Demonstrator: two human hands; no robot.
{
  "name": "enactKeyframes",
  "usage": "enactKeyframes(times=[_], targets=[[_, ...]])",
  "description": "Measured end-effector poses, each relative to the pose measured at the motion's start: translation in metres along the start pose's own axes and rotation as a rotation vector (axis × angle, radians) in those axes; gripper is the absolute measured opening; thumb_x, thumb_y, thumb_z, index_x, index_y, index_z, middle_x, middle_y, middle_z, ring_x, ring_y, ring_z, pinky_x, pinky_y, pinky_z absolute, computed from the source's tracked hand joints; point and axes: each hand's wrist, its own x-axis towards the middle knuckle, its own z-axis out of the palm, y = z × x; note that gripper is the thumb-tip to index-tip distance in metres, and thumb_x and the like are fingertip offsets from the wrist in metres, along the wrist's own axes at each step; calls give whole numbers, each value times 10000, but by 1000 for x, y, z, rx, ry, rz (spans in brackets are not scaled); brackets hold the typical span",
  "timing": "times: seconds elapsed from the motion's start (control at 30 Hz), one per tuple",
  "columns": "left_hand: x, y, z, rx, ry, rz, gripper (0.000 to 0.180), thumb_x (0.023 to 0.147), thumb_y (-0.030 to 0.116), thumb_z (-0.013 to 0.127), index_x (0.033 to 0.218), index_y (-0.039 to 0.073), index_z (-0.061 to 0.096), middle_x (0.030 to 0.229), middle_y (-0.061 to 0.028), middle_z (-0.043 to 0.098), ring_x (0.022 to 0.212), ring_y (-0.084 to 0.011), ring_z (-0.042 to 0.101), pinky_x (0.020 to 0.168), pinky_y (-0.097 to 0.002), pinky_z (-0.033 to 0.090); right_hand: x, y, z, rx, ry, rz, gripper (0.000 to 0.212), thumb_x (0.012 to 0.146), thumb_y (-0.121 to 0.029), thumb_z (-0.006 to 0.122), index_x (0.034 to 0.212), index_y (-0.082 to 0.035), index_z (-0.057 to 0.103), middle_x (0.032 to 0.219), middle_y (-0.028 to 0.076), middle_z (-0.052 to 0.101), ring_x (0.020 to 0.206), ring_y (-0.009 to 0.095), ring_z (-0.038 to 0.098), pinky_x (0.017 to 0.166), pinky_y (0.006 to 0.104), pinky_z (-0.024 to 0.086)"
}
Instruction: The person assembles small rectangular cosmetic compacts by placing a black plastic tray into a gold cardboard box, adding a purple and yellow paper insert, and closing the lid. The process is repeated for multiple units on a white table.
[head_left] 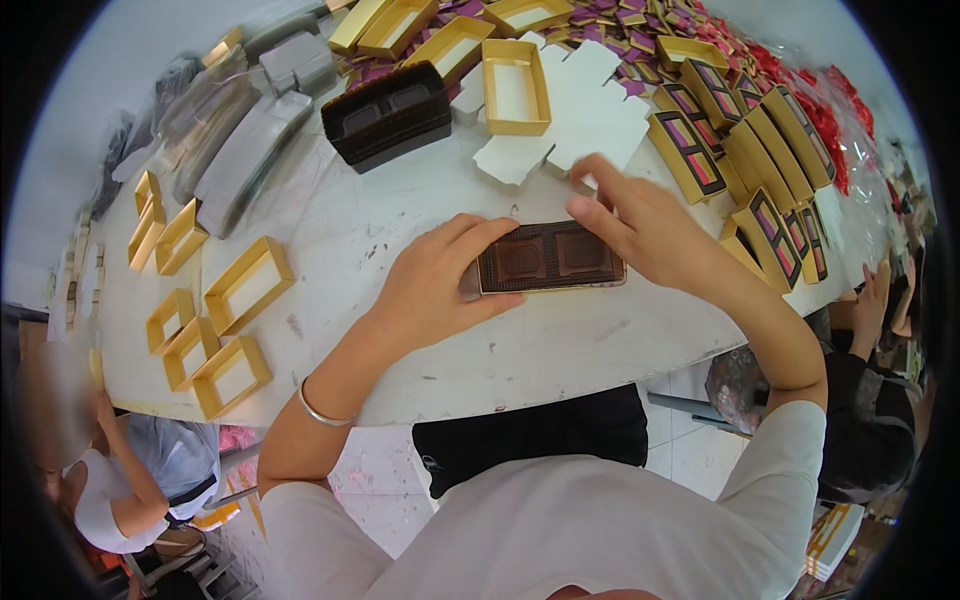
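In front of me on the white table lies a small gold box with a dark brown plastic tray [552, 256] in it, the tray showing two square hollows. My left hand [440, 275] grips its left end, thumb along the near side and fingers along the far side. Above the right end hovers my right hand [630, 215], its index finger and thumb bent but apart, with nothing visible between them. A stack of dark brown plastic trays [388, 112] stands beyond my left hand. Just past the box, an open gold box [516, 88] rests on white card pieces [590, 115].
Several gold box frames [248, 285] lie at the left. Filled gold boxes [688, 155] with purple and pink windows crowd the right. Clear plastic stacks [255, 150] stand far left; small purple pieces [640, 40] are heaped at the back. Other people sit at both sides.
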Motion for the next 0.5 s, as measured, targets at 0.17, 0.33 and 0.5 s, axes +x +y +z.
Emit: enactKeyframes(times=[0.17, 0.33, 0.5], targets=[[-5, -2, -4, -8, -49, -11, 628, 697, 230, 783, 1251, 86, 525, 1170, -120, 567, 972, -293, 566, 836, -355, 457, -28, 23, -16, -199, -43, -636, 373, 793, -40, 663, 1158, -43, 588, 1118, 128, 558, 941, 275, 583, 725, 342, 494], [-2, 2, -7, -73, -95, -34, 676, 696, 240, 778, 1294, 96, 497, 1228, -105, 550, 1059, -294, 529, 921, -374, 379, -28, 38, 1, -663, 13, -839, 354, 669, 8, 654, 1018, 55, 619, 1063, 167, 576, 897, 295, 606, 721, 359, 531], [-1, -6, -6, -17, -112, -6, 686, 694, 279, 780, 1291, 93, 498, 1219, -97, 557, 1026, -295, 532, 909, -370, 379, -23, 30, 10, -942, 103, -970, 403, 758, -170, 620, 1074, 77, 589, 1227, 187, 527, 1077, 298, 544, 907, 395, 463]])
